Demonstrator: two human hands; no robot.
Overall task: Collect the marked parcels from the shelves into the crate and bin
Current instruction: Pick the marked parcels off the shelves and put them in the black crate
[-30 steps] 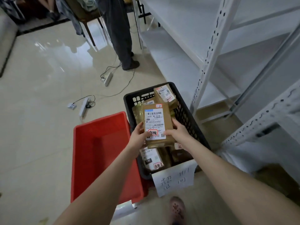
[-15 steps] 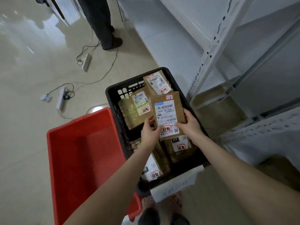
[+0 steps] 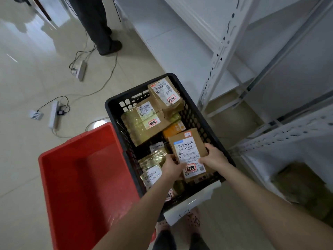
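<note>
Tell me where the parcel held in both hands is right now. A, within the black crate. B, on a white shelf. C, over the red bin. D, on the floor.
A: the left hand and right hand hold the brown parcel within the walls of the black crate, above other parcels, not over the red bin beside it.

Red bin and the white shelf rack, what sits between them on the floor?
In the head view, the black crate stands between the red bin and the shelf rack, with the left hand and right hand holding a brown parcel there.
</note>
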